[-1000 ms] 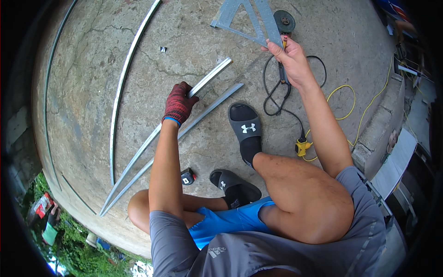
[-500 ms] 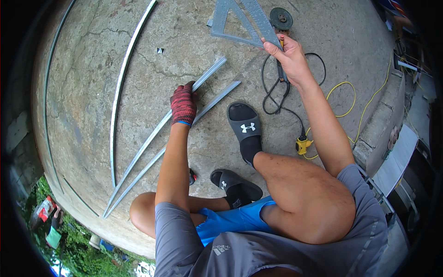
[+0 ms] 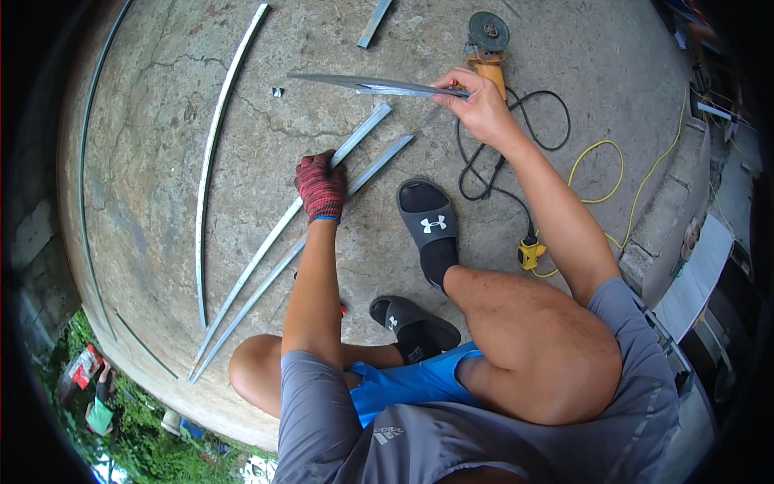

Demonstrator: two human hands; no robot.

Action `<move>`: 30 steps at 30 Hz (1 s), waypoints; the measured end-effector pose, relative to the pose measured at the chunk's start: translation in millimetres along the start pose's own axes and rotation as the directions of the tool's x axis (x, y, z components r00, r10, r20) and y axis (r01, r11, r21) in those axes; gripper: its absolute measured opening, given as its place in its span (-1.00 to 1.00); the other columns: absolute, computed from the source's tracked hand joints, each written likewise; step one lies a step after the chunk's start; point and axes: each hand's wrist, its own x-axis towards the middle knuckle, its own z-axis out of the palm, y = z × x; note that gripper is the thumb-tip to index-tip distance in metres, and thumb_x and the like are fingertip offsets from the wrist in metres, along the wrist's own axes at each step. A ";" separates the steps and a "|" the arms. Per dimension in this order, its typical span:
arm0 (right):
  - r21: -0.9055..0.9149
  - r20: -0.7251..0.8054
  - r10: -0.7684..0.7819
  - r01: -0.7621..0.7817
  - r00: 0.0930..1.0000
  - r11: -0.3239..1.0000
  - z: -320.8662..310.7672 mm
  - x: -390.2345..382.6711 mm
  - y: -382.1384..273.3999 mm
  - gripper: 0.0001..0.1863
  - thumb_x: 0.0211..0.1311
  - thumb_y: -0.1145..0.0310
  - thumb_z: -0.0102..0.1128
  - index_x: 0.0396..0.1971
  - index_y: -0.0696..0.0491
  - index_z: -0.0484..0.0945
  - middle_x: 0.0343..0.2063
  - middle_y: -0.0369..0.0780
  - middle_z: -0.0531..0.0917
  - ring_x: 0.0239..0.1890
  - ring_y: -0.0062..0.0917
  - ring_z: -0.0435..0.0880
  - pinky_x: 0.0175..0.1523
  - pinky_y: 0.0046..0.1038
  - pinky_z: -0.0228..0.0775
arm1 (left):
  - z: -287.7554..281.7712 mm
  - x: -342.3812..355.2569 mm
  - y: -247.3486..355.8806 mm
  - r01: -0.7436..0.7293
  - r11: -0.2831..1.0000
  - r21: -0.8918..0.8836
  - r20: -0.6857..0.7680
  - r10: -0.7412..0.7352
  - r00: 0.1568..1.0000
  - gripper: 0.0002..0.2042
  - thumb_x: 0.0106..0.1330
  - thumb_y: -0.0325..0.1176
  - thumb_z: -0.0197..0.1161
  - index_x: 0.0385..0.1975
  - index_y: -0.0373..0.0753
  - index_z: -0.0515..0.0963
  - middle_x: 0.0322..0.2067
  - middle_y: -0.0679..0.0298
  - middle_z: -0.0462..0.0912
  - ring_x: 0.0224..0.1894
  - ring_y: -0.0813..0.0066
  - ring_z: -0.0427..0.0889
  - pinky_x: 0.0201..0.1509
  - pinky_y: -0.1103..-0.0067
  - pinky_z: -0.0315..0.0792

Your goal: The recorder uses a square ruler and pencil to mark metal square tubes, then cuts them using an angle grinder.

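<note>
My left hand (image 3: 320, 187), in a red and black knit glove, is closed round a long galvanized metal channel (image 3: 258, 254) near its far end. A second metal channel (image 3: 381, 166) lies close beside it on the right; their near ends meet at the lower left. My bare right hand (image 3: 481, 111) pinches the corner of a grey triangular speed square (image 3: 355, 82), held nearly edge-on above the far ends of the channels. A small red tip (image 3: 453, 82) shows between the right fingers; what it belongs to is mostly hidden.
An angle grinder (image 3: 488, 64) lies beyond my right hand, its black cord looping to a yellow connector (image 3: 530, 254) and cable. A short metal piece (image 3: 374, 24), a long curved-looking strip (image 3: 216, 145) and a small scrap (image 3: 277, 92) lie on concrete. Another person (image 3: 101, 407) is at lower left.
The speed square has swung left and toward me, tilting from face-on to nearly edge-on. My right hand moved slightly left and nearer, uncovering the grinder body. The left hand and channels shifted slightly.
</note>
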 end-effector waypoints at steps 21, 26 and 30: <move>-0.117 0.190 -0.437 0.462 0.879 0.879 79.4 10.2 13.9 -0.80 0.03 0.61 0.30 -0.42 -0.07 0.73 -0.30 -0.44 0.74 -0.11 -0.44 0.55 0.11 -0.37 0.35 | -57.7 18.7 39.2 -0.257 0.877 -0.406 0.249 0.377 0.892 -0.70 0.44 -0.49 0.29 0.14 -0.22 0.64 0.00 0.02 0.75 0.12 0.22 0.71 0.23 0.41 0.53; -0.025 0.074 -0.281 0.283 0.957 0.959 81.5 7.8 26.0 -0.77 0.07 0.60 0.26 -0.32 -0.04 0.75 -0.10 -0.34 0.75 -0.14 -0.37 0.56 0.18 -0.32 0.39 | -39.9 19.5 54.2 -0.019 0.922 -0.388 0.298 0.145 0.943 -0.66 0.43 -0.42 0.29 0.19 -0.16 0.64 0.03 0.00 0.74 0.11 0.08 0.72 0.18 0.34 0.57; -0.039 -0.028 -0.054 0.053 0.998 0.998 73.1 6.6 13.6 -0.70 0.19 0.57 0.23 -0.07 0.03 0.67 0.08 -0.15 0.67 -0.02 -0.30 0.62 0.23 -0.29 0.45 | -33.6 42.6 39.2 -0.108 0.967 -0.230 0.133 0.141 0.981 -0.65 0.44 -0.34 0.30 0.21 0.01 0.66 0.03 0.02 0.70 0.06 0.04 0.71 0.16 0.27 0.57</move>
